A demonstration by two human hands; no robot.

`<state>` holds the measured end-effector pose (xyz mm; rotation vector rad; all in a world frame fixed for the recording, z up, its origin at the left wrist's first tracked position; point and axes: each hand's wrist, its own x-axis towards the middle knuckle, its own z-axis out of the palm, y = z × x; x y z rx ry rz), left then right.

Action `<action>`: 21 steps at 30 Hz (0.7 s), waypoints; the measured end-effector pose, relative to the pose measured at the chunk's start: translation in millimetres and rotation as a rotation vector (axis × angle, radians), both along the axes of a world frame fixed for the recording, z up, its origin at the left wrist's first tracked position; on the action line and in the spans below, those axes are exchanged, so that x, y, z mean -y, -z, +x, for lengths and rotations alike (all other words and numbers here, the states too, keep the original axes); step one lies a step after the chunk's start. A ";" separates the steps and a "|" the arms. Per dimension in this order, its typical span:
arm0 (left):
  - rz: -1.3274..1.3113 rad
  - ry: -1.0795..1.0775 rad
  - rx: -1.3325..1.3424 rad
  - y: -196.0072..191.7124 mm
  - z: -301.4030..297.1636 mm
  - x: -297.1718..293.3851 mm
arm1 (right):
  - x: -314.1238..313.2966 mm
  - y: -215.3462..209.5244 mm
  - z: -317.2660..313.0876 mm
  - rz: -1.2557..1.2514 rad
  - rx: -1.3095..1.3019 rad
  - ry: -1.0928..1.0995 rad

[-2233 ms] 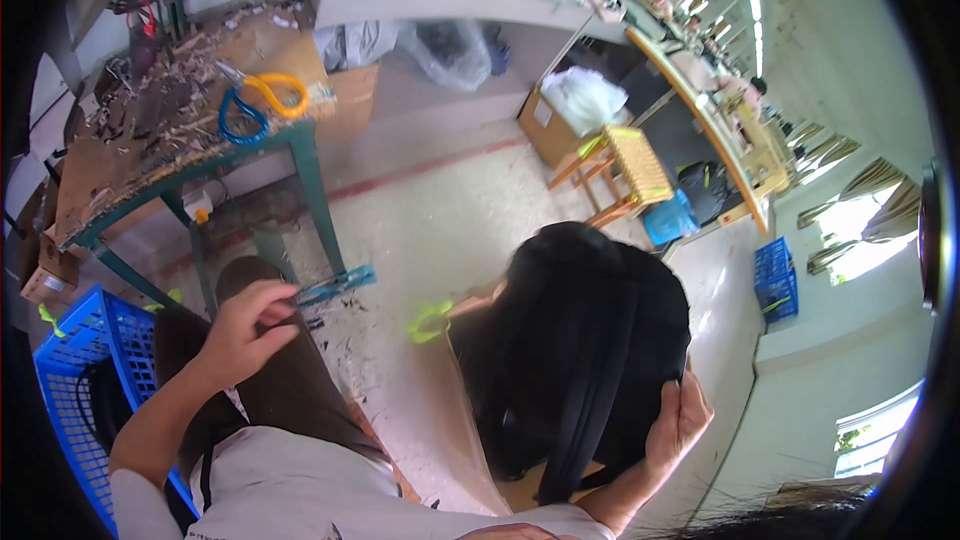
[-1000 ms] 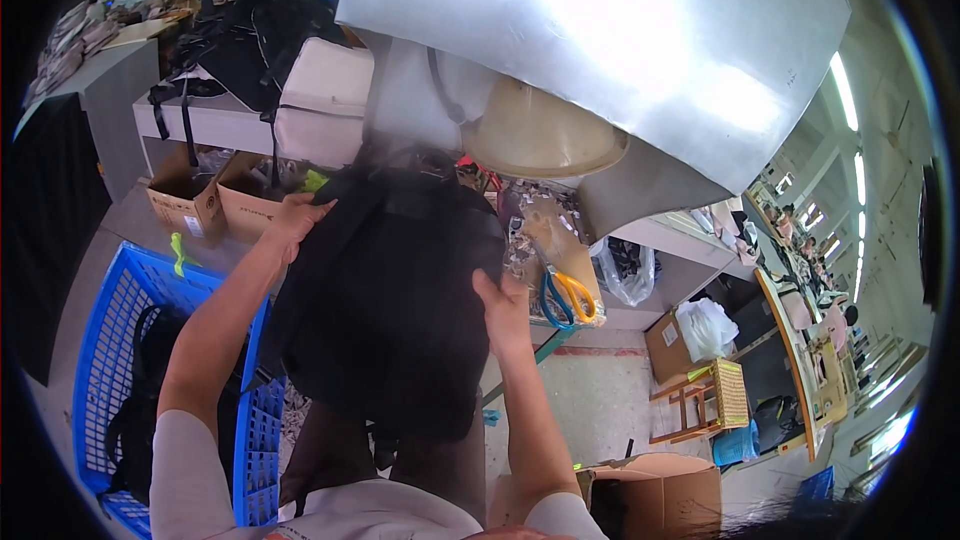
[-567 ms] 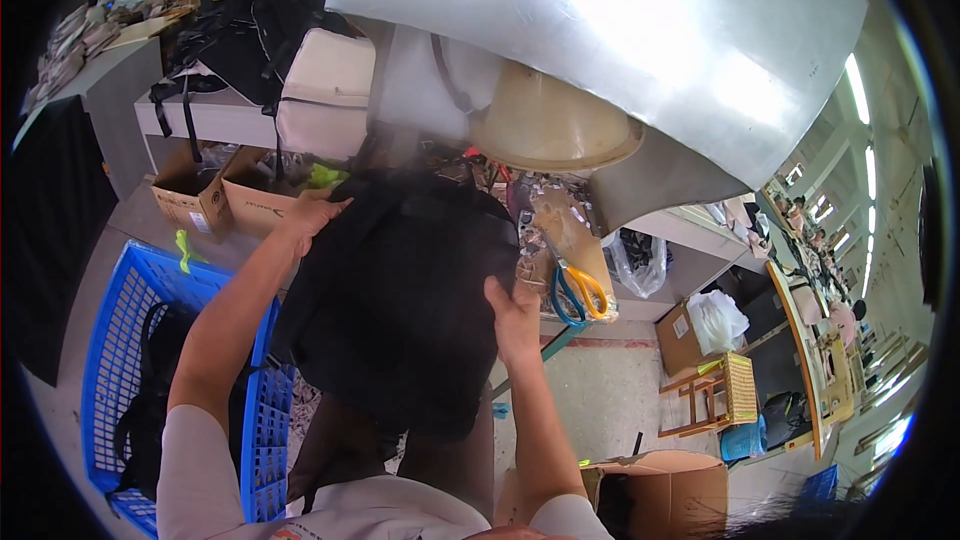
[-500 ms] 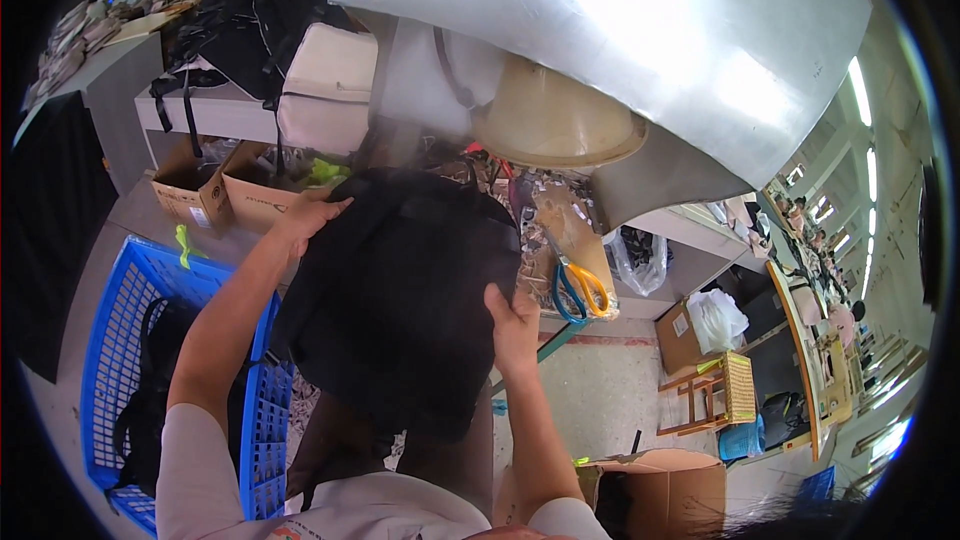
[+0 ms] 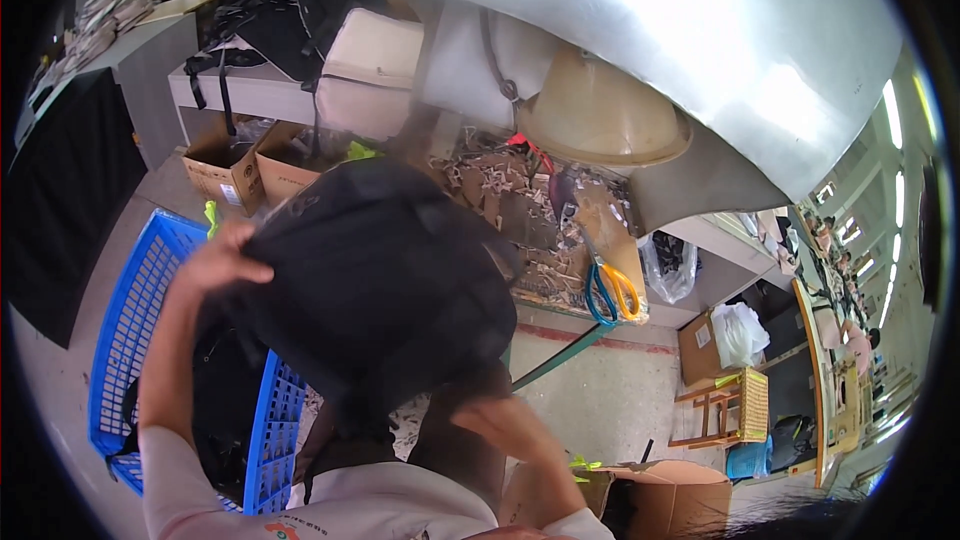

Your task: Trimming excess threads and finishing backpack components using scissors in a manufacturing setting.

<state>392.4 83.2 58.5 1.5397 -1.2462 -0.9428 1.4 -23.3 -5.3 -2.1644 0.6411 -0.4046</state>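
– Head view: anything in the left hand (image 5: 225, 258)?

– Yes, clamped on the upper left edge of a black bag (image 5: 390, 285), thumb on the near face. Right hand (image 5: 510, 430) well apart from the left, below the bag's lower right side, fingers outstretched around nothing. Too blurred to tell about contact.

– And the bag?

– Tilted over the lap, off the near left corner of the counter (image 5: 515, 215), just beside the blue basket (image 5: 262, 430).

– Best handling?

– By the tilt and blur, probably a turn in hand. Keep the left grip firm on the edge, bring the right palm under the low side, share the weight, turn slowly. Soft body, likely to sag if held from one corner.

– Any risks?

– Steer clear of the basket rim, and of the scissors (image 5: 603, 268) at the counter's near right corner. Avoid brushing the scraps (image 5: 480, 180) toward the left edge; likely to cling to dark cloth.

– Farther out?

– Above the back edge, a tan dome (image 5: 605, 110); higher, a metal hood (image 5: 650, 20).
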 end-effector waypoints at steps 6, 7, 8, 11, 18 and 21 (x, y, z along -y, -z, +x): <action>-0.067 0.545 0.729 -109.8 -12.5 80.8 | 39.7 -82.9 37.4 -0.352 0.583 0.394; -0.008 0.561 0.868 -119.5 -22.9 96.2 | 53.1 -71.4 45.5 -0.141 0.651 0.247; 0.063 0.595 0.907 -125.8 -33.4 111.0 | 60.5 -59.0 47.2 -0.153 0.655 0.263; 0.051 0.547 1.053 -132.0 -49.6 136.8 | 74.5 -29.5 63.3 0.345 0.589 0.235; 0.039 0.481 1.298 -141.3 -72.7 184.3 | 80.9 -5.2 82.3 0.571 0.925 0.445; 0.035 0.435 1.383 -143.4 -75.5 198.4 | 84.5 -4.7 86.1 0.643 0.964 0.467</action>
